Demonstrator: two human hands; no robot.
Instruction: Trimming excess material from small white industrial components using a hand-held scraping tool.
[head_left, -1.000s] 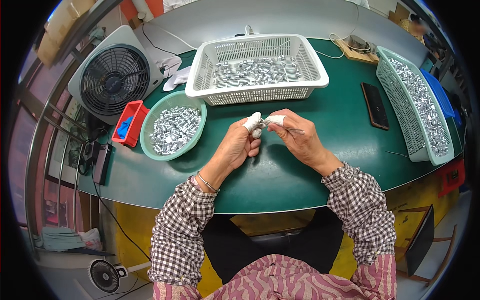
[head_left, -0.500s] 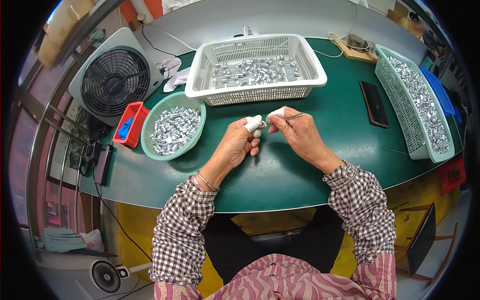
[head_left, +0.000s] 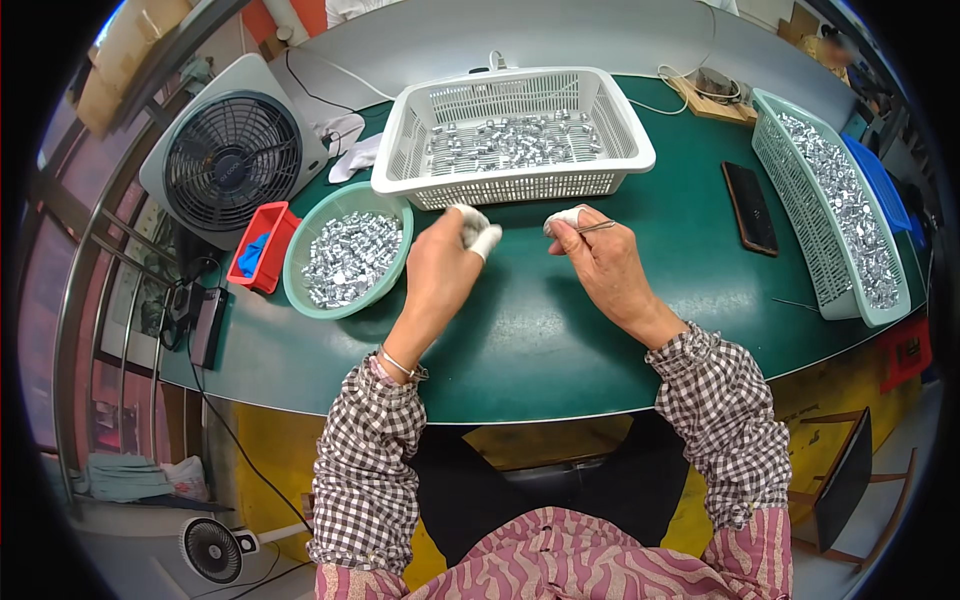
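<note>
My left hand (head_left: 445,262), with white coverings on its thumb and a finger, is over the green table between the round bowl and the white basket. Motion smears its fingertips, so I cannot make out anything in them. The fingers of my right hand (head_left: 608,268) are closed around a thin metal tool (head_left: 597,227), perhaps tweezers; a white covering sits on a fingertip. Small silvery metal parts (head_left: 352,258) fill the pale green bowl (head_left: 296,297) at my left. More such parts (head_left: 520,140) lie in the white basket (head_left: 520,188) beyond my hands.
A long pale green basket (head_left: 797,225) of metal parts stands at the right, near a phone (head_left: 748,208) and a thin rod (head_left: 795,303). At the left are a box fan (head_left: 232,150) and a red bin (head_left: 262,248) holding something blue. Cables run along the back.
My left hand has moved left and away from the right one, turning its back up; the small metal part between the hands no longer shows. My right hand has barely moved.
</note>
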